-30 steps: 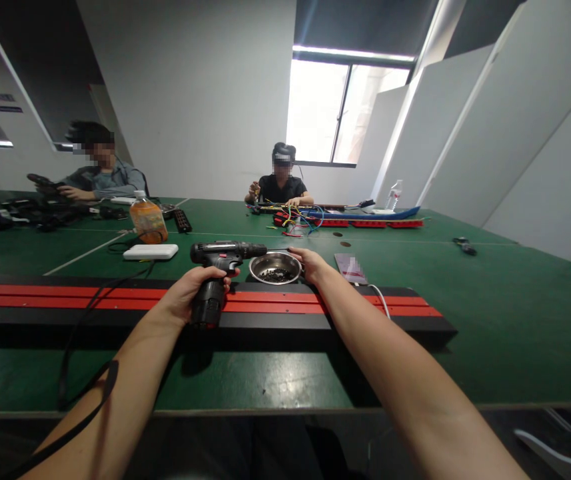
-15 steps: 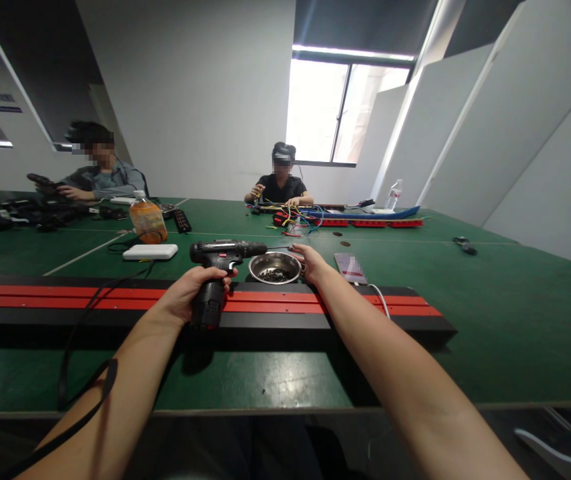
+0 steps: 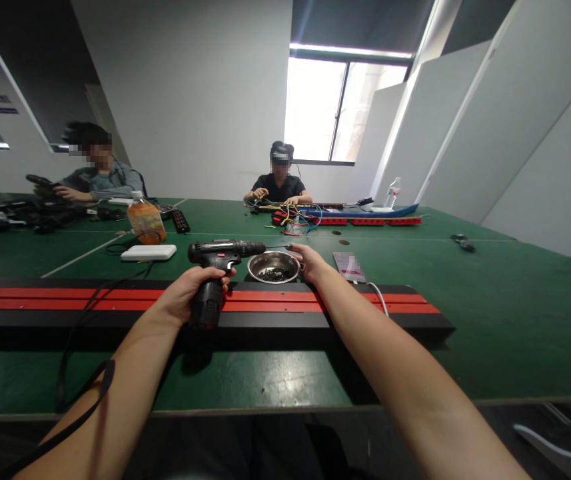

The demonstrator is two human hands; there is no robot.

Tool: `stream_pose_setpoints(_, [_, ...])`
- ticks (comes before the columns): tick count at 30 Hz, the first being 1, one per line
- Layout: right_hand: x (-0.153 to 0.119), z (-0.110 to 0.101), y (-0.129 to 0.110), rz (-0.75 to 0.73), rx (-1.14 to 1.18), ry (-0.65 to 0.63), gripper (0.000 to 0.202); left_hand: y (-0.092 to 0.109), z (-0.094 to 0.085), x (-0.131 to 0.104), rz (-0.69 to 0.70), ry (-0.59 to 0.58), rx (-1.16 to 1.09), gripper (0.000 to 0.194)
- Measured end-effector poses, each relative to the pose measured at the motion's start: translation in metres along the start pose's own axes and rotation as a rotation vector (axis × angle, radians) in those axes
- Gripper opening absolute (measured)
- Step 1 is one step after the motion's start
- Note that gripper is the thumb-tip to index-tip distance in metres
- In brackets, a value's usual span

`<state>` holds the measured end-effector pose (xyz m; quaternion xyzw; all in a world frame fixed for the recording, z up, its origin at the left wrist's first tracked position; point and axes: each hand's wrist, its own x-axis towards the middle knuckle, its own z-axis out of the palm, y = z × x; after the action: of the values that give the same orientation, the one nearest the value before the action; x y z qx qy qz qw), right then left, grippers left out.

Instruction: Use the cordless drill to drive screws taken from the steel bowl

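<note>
My left hand (image 3: 192,291) is wrapped round the grip of a black cordless drill (image 3: 212,255), which points to the right. Its long thin bit (image 3: 276,247) reaches over a metal bowl (image 3: 274,268) holding small dark pieces, too small to tell apart. At the bit's tip, the fingers of my right hand (image 3: 309,261) are pinched together beside the bowl's right rim. Whatever sits between those fingertips is too small to make out. Below the drill lies a long black beam (image 3: 265,321) with red strips (image 3: 260,302) along its top.
A phone (image 3: 349,267) with a white cable lies right of my right hand. To the left are a white power bank (image 3: 148,253) and an orange drink bottle (image 3: 146,221). Two co-workers sit across the green table (image 3: 515,313), one behind coloured wires (image 3: 295,217). A black cord crosses my left forearm.
My hands and the drill keep the same pose, with only a slight shift of the view. The raised hand of the co-worker opposite has come down a little.
</note>
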<state>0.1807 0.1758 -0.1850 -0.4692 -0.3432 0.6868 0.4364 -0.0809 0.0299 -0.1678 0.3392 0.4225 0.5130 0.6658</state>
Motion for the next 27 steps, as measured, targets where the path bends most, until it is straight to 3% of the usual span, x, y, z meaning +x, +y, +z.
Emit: stream_pose_setpoints(27, [-0.007,0.002,-0.005,-0.035,0.023,0.063,0.013,0.001,0.002,-0.001,-0.012,0.037,0.016,0.028])
